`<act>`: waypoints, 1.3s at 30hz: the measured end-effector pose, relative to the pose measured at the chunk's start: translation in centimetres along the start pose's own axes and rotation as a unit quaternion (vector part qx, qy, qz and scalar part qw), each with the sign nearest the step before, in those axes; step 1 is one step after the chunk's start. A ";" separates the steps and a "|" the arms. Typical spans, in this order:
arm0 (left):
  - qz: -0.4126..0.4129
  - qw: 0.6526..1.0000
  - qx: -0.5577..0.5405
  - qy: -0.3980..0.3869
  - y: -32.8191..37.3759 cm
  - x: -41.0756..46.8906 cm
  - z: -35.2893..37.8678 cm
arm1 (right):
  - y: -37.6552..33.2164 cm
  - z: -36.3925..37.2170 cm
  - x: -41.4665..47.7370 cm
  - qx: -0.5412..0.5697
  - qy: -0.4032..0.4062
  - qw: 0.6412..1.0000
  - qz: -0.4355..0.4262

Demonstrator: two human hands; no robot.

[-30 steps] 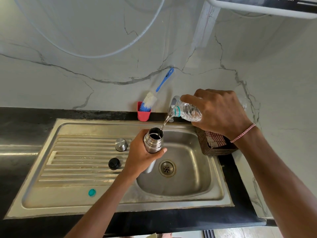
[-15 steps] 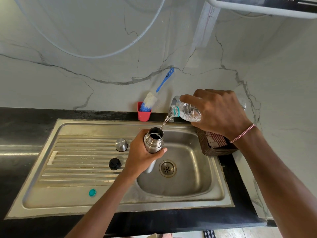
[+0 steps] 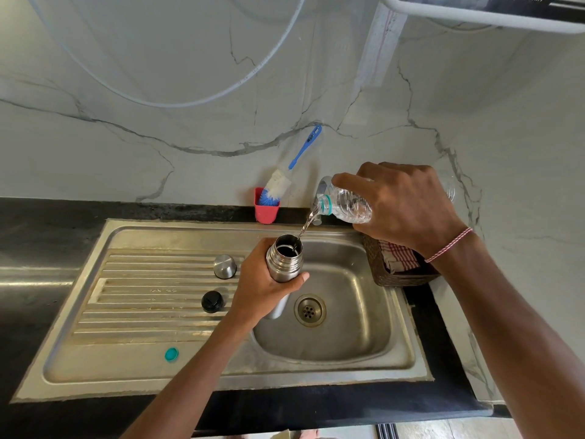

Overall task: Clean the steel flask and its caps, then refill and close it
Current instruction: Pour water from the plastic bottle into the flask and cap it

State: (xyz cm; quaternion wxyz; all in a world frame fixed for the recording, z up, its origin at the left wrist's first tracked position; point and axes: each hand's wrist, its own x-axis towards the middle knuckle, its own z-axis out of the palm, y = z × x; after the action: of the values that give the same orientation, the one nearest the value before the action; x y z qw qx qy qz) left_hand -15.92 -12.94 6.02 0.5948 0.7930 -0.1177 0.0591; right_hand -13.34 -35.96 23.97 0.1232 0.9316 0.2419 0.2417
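My left hand (image 3: 264, 288) grips the open steel flask (image 3: 284, 259) upright over the sink basin (image 3: 354, 340). My right hand (image 3: 402, 204) holds a clear plastic bottle (image 3: 346, 205) tipped to the left, and a thin stream of water runs from its mouth into the flask. The steel cap (image 3: 224, 266) and the black inner cap (image 3: 212, 301) lie on the ribbed drainboard (image 3: 142, 293), left of my left hand. A small teal bottle cap (image 3: 171, 354) lies nearer the front of the drainboard.
A blue and white bottle brush (image 3: 278, 185) stands in a red cup (image 3: 266, 210) against the marble wall. A woven basket (image 3: 384, 274) with a checked cloth sits right of the basin, under my right wrist. Black counter (image 3: 41, 226) surrounds the sink.
Nothing has visibly moved; water keeps running from the tilted bottle into the flask.
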 end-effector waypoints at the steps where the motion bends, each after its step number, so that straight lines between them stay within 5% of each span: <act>1: 0.000 1.000 0.000 0.000 0.0 0.0 0.0 | 0.0 0.0 0.0 0.001 0.000 1.000 0.000; 39: 0.005 1.000 0.004 -0.005 0.3 -0.3 0.0 | -0.6 -0.5 0.1 -0.013 -0.005 1.000 0.001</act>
State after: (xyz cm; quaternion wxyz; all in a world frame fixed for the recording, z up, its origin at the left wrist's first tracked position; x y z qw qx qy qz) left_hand -16.29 -13.00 6.23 0.5905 0.7952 -0.1243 0.0585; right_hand -13.73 -35.36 24.22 0.1362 0.9313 0.2371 0.2406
